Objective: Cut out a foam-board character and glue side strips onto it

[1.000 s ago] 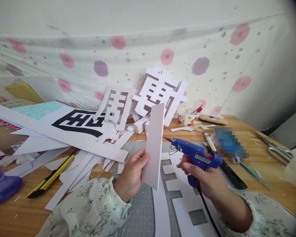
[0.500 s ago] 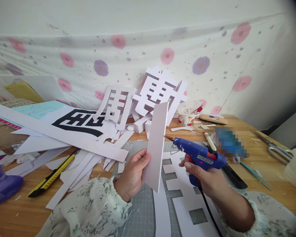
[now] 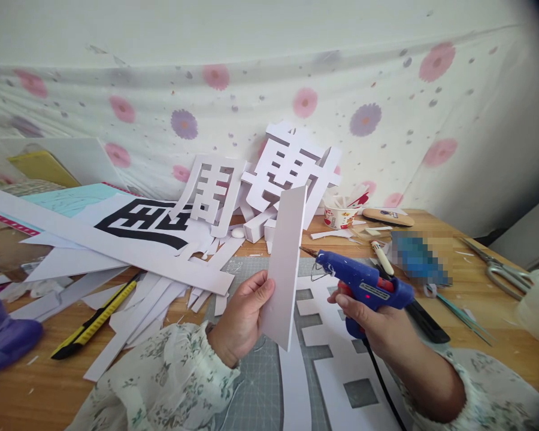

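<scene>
Between its thumb and fingers, my left hand [image 3: 247, 308] holds a white foam board strip [image 3: 285, 269] upright, gripping its lower left edge. My right hand [image 3: 377, 326] is wrapped round a blue glue gun [image 3: 363, 281], whose tip points left, close to the strip's right edge. Whether the tip touches the strip I cannot tell. Below lies a white cut-out board [image 3: 341, 371] with square notches, on a grey cutting mat [image 3: 256, 383]. A curved white strip [image 3: 295, 383] rests beside it.
White character shapes [image 3: 291, 167] lean at the back. A yellow cutter [image 3: 96, 317] and white scraps [image 3: 144, 305] lie left. On the right are a black cutter [image 3: 426, 320], tweezers [image 3: 465, 317], scissors [image 3: 505, 272] and a pen [image 3: 382, 257]. A paper cup [image 3: 339, 216] stands behind.
My right hand and the glue gun have shifted very slightly to the right. The strip and my left hand look unmoved.
</scene>
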The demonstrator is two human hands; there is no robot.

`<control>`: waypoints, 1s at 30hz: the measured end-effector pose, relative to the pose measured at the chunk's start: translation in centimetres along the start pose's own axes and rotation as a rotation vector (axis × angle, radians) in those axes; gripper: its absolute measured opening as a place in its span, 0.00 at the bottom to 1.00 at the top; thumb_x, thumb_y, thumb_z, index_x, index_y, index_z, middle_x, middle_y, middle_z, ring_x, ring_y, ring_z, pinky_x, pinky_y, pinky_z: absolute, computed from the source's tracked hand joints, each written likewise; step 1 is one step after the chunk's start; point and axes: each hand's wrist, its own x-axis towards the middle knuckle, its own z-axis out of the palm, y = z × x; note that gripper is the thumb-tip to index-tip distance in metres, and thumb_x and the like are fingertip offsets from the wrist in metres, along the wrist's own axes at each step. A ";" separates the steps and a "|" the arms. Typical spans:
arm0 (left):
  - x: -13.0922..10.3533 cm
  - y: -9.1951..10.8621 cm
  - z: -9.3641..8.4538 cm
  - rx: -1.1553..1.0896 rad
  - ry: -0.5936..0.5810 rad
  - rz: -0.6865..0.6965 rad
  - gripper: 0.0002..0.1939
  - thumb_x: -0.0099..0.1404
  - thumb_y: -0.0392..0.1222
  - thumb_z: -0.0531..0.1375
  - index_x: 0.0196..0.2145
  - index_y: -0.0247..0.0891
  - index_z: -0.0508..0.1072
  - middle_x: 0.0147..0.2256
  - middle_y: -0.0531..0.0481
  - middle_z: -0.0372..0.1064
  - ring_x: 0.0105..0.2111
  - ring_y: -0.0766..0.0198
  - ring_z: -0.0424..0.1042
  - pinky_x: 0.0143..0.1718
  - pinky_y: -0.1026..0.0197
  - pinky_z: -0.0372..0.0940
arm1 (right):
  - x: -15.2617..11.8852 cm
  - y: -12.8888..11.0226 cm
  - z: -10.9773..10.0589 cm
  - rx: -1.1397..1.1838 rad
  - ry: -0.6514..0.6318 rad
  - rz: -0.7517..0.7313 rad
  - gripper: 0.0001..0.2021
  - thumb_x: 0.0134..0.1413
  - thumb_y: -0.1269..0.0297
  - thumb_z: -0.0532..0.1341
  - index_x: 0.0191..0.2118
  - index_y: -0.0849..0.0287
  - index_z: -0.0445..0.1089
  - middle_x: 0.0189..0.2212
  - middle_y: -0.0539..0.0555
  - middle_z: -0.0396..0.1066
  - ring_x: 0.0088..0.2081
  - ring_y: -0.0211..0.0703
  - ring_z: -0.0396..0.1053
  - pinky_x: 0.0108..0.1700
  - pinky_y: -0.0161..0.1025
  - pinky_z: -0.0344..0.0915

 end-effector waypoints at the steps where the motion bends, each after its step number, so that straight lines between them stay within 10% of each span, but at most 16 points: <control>1: 0.0 0.0 0.0 0.004 0.000 0.000 0.17 0.55 0.51 0.72 0.38 0.38 0.80 0.35 0.47 0.80 0.35 0.60 0.77 0.37 0.63 0.68 | 0.0 0.0 0.0 -0.003 0.000 0.006 0.26 0.28 0.38 0.73 0.27 0.55 0.76 0.25 0.57 0.77 0.29 0.49 0.74 0.32 0.45 0.72; 30: -0.3 0.2 0.2 -0.040 0.020 0.017 0.16 0.54 0.49 0.74 0.36 0.38 0.80 0.32 0.48 0.79 0.32 0.63 0.76 0.34 0.66 0.67 | -0.4 -0.7 -0.1 -0.157 -0.090 -0.216 0.12 0.40 0.50 0.71 0.26 0.53 0.75 0.20 0.52 0.75 0.23 0.45 0.72 0.26 0.40 0.72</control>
